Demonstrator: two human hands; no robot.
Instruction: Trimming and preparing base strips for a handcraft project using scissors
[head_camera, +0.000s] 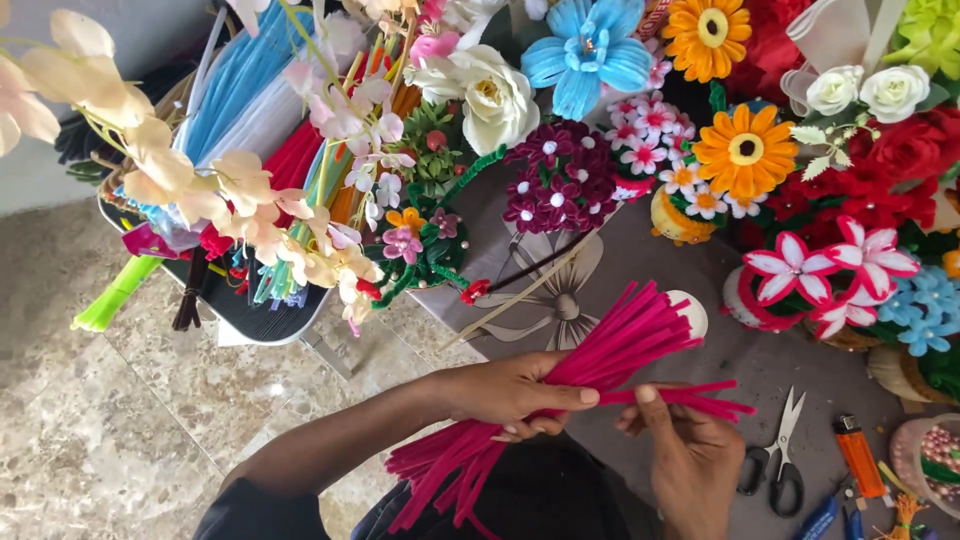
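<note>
My left hand (515, 392) grips a thick bundle of bright pink pipe cleaners (615, 345) around its middle; the bundle runs from lower left to upper right over the grey table (700, 250). My right hand (690, 455) pinches a few pink pipe cleaners (700, 398) that stick out sideways from the bundle to the right. Both hands are close together, just in front of my body.
Handmade flowers crowd the table's far side: orange daisies (745, 150), a blue flower (590, 50), a white rose (495, 95), maroon blossoms (560, 180). A tray of coloured pipe cleaners (260, 110) sits at left. Scissors (780, 455) and an orange lighter (858, 455) lie at right.
</note>
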